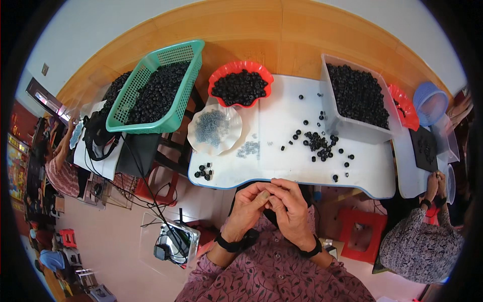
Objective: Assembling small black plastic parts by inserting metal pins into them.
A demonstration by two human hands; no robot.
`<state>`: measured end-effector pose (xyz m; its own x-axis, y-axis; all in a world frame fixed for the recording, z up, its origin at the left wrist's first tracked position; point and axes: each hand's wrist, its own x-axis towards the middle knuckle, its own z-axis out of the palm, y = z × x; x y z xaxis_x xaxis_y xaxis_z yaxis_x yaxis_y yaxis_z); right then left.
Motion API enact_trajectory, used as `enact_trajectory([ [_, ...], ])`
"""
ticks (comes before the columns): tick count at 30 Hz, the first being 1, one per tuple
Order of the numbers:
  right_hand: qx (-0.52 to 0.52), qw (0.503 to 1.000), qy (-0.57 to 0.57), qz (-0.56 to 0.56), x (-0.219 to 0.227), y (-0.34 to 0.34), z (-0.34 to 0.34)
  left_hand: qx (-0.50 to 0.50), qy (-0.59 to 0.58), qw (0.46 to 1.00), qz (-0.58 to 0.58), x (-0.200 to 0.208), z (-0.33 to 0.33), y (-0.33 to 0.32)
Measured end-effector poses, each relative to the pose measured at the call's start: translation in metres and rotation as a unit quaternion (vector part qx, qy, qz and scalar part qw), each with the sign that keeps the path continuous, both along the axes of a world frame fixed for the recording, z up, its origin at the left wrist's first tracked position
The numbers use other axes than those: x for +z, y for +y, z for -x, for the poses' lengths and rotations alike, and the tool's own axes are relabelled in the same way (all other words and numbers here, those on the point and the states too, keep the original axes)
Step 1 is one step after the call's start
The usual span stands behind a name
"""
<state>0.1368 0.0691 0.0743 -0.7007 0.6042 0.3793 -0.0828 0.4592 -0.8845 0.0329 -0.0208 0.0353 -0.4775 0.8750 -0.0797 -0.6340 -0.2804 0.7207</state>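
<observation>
My left hand (247,207) and my right hand (291,211) meet just off the front edge of the white table (282,165), fingertips pinched together. Whatever sits between them is too small or too hidden to make out. Beyond them on the tabletop lies a loose scatter of small black round parts (320,144), with a smaller cluster of black parts (203,172) near the left corner. Tiny clear rings (248,149) are spread to the left of the middle. More of these fill a white scalloped plate (232,120) at the table's left side.
A red scalloped bowl (269,83) of black parts stands at the back. Left of it is a heaped green basket (114,120); a clear plastic bin (347,124) of black parts stands right. Another person (422,246) works at far right. Cables (146,194) hang on the left; red stools (375,221) stand below.
</observation>
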Motion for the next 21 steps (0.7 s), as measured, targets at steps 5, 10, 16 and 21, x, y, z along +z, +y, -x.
enact_trajectory([
  [5, 0.026, 0.999, -0.004, 0.043, 0.001, 0.002, 0.002, -0.002, -0.008, 1.0, -0.025, -0.001, 0.004, -0.001],
  [10, 0.016, 1.0, 0.019, 0.01, -0.01, 0.004, 0.006, -0.002, -0.003, 1.0, -0.016, -0.009, 0.006, -0.003],
  [16, -0.014, 0.999, 0.039, 0.034, -0.019, 0.006, 0.006, -0.007, -0.014, 1.0, -0.017, -0.008, 0.004, 0.0],
  [21, -0.027, 0.998, 0.047, 0.04, -0.017, 0.002, 0.009, -0.015, -0.019, 1.0, -0.014, -0.01, 0.01, -0.003],
])
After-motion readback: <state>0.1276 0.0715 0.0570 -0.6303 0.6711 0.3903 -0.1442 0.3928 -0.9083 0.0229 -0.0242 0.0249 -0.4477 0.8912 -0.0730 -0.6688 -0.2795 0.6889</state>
